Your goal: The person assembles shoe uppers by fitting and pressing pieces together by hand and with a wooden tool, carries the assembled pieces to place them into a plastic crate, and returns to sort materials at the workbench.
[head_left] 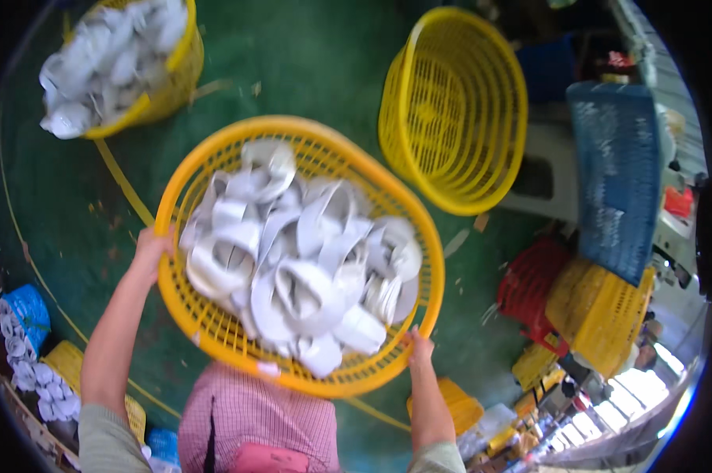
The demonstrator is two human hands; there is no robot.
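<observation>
Between my hands is an orange-yellow plastic basket (289,126) with slotted sides, tilted a little, in front of my pink checked apron (261,410). It is heaped with white curved pieces (308,292) that look like shoe parts; their exact kind I cannot make out. My left hand (152,248) grips the rim on the left side. At the lower right of the rim, my right hand (419,347) is closed on the edge. The fingers of both hands are partly hidden by the basket.
An empty yellow basket (407,94) stands on the green floor (293,63) ahead right. Another yellow basket (190,59) full of white pieces is far left. To the right are a blue crate (617,173), a red basket (533,288) and a yellow crate (600,315).
</observation>
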